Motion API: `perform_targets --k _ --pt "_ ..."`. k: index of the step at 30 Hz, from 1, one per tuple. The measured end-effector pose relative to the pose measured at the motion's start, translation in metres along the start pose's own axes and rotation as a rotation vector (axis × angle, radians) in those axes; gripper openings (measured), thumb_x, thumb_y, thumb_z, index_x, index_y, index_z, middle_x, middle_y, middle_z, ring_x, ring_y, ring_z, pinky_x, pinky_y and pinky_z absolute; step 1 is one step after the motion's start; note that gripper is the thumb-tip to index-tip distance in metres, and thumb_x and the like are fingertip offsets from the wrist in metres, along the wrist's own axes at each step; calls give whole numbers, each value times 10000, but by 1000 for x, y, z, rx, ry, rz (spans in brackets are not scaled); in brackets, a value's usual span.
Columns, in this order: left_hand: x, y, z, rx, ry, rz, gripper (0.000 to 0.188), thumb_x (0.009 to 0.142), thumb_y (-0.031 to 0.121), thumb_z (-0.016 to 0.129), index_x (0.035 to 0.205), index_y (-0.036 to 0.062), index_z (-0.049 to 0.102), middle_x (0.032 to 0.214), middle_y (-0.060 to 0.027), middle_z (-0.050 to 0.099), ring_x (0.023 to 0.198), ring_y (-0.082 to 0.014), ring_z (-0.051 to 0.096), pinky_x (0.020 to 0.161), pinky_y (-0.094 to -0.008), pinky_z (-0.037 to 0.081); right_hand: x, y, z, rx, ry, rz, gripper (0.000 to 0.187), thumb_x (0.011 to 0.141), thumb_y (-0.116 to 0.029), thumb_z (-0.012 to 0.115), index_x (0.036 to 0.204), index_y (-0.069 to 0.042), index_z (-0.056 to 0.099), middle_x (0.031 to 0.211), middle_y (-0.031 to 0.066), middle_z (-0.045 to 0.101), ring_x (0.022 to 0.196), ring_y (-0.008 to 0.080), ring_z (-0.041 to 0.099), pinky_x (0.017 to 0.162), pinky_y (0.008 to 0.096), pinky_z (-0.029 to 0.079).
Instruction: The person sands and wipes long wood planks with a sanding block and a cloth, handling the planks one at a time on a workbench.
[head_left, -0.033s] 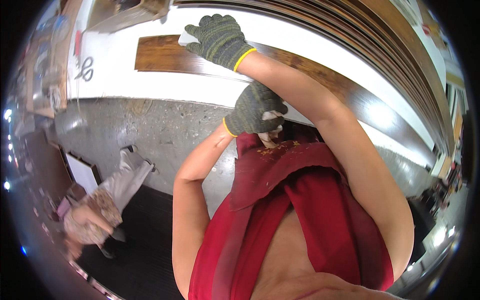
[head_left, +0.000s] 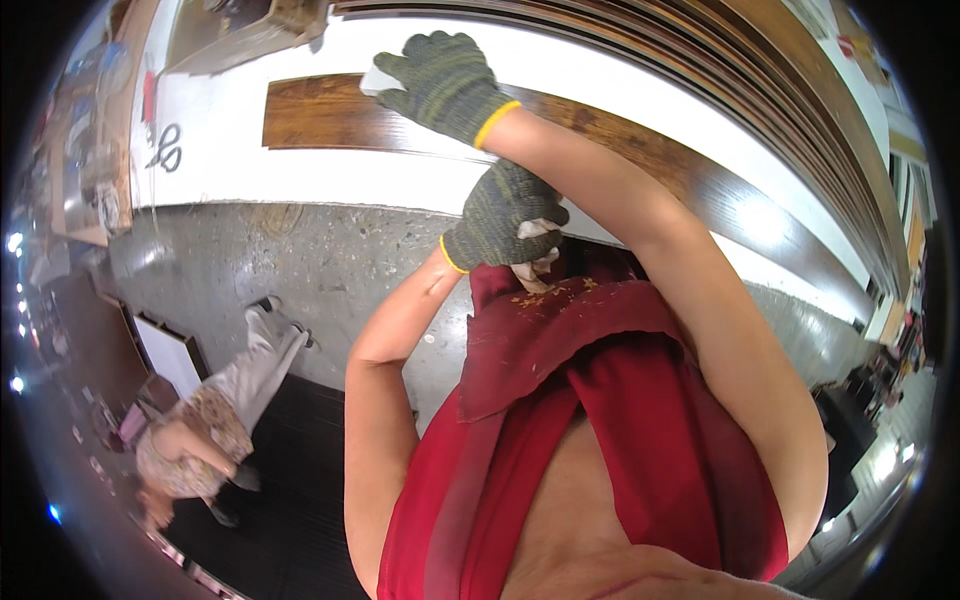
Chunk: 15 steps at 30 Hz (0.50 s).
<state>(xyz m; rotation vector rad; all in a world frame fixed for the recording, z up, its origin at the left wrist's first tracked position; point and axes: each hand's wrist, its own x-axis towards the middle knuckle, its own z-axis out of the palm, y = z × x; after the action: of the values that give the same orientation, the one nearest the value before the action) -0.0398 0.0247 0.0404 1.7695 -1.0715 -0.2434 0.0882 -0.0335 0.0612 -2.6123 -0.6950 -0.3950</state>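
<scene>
Long brown board (head_left: 310, 112) on white table (head_left: 205, 180), beneath the right hand (head_left: 445, 85)

Nearest the wearer, below both hands, hangs a dark red apron (head_left: 560, 345) of smooth fabric with a small gold pattern. Just above it, the left hand (head_left: 505, 215), knit-gloved, is curled around a crumpled whitish cloth (head_left: 531, 270) – soft, light and hardly breakable, by its look; a loose bunch in the fist should be hold enough.

Beyond, the right hand, likewise gloved, has a small pale block (head_left: 377, 80) between thumb and forefinger, over the board. The block's straight edges suggest something firm and light, best taken by its sides; its underside is hidden.

The board lies flat on the table, extending to both sides of the right hand. It is long, thin and wood-grained, with a glossy face. Judged by shape, it should be stiff across and a little springy along its length, and slippery on top – take it by both long edges, well spread.

Left of the right hand lie scissors (head_left: 168, 150). Beyond that hand, to its right, dark strips (head_left: 740, 85) are stacked lengthwise.
</scene>
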Motion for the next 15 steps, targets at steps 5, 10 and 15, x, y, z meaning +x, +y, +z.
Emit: perform_targets --k 5,10,15 --pt "3 3 -7 82 36 161 181 791 245 662 948 173 715 999 -35 672 1028 -276 615 1053 -451 402 -112 62 -86 -96 -6 75 423 850 -458 669 1143 -154 675 872 79 669 803 239 654 695 397 516" --pt "10 11 -11 100 43 116 253 672 203 770 922 172 742 968 -15 692 1027 -242 627 1107 -523 368 -174 88 -137 -259 36 314 456 804 -480 713 1134 -166 702 896 67 684 806 227 653 695 387 514" --pt "16 19 -18 79 -26 156 290 676 297 752 930 160 720 963 2 715 971 -232 641 1092 -485 360 -137 68 -101 -155 69 181 439 879 -457 605 1203 -164 648 1030 117 678 973 289 637 844 453 473"
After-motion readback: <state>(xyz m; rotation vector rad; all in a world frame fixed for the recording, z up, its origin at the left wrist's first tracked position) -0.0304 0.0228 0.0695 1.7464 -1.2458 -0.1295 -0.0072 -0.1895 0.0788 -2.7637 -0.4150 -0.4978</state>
